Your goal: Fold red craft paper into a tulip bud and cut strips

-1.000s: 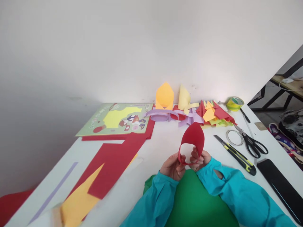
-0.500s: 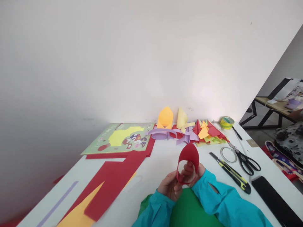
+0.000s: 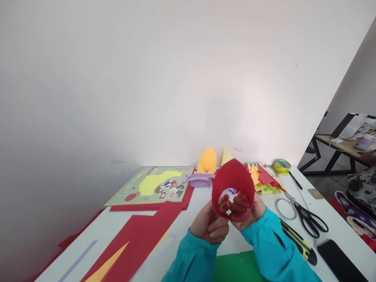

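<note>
A red paper ring with a pointed, crown-like front (image 3: 233, 175) is held up above the table between both hands. My left hand (image 3: 210, 225) pinches its lower left rim, with some fingertips showing inside the loop. Around the right side curls my right hand (image 3: 256, 209), its fingers reaching into the opening. Both hands are closed on the paper. Green paper (image 3: 237, 266) lies below, between the turquoise sleeves.
To the right lie scissors (image 3: 308, 219), a clear tape roll (image 3: 285, 208), a utility knife (image 3: 299, 239) and a black flat object (image 3: 340, 260). Red paper (image 3: 138, 239) and a green pad (image 3: 126, 196) cover the left. An orange paper ring (image 3: 208, 158) and paper scraps (image 3: 266, 178) sit by the wall.
Both hands have raised the red paper ring and brought it closer to the camera, so it looks larger. It now covers part of the pieces by the wall.
</note>
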Demonstrator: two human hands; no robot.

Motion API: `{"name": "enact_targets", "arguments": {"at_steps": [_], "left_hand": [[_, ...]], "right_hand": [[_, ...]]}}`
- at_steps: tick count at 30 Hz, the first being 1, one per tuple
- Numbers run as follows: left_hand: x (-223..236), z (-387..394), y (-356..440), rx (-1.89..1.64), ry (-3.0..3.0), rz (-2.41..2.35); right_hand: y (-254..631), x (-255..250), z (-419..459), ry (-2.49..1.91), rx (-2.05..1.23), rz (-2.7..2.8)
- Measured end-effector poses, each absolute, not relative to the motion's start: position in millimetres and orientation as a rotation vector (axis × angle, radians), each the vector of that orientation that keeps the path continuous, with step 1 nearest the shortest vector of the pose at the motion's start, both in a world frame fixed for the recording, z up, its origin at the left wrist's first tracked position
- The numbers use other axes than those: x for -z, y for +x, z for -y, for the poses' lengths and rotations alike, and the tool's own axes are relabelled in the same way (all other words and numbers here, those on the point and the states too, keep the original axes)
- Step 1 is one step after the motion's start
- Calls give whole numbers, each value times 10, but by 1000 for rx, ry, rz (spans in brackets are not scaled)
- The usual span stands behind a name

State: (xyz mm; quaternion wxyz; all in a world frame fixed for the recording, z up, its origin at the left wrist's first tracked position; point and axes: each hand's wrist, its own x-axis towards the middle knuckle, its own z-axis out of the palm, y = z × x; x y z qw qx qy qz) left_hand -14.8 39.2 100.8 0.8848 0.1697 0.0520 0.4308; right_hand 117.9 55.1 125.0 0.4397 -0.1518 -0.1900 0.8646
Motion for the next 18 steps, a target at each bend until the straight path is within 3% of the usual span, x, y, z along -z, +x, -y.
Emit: {"name": "enact_targets", "arguments": {"at_steps": [8,18], "left_hand": [[-1130,-195,-151,-889,215,-88],[-1074,-182,-86,-829,399,-151]], "right_hand": [[1269,-1256,-455,-290,-2433,510],[1273,-1073,-426,-209,-2302,521]]}}
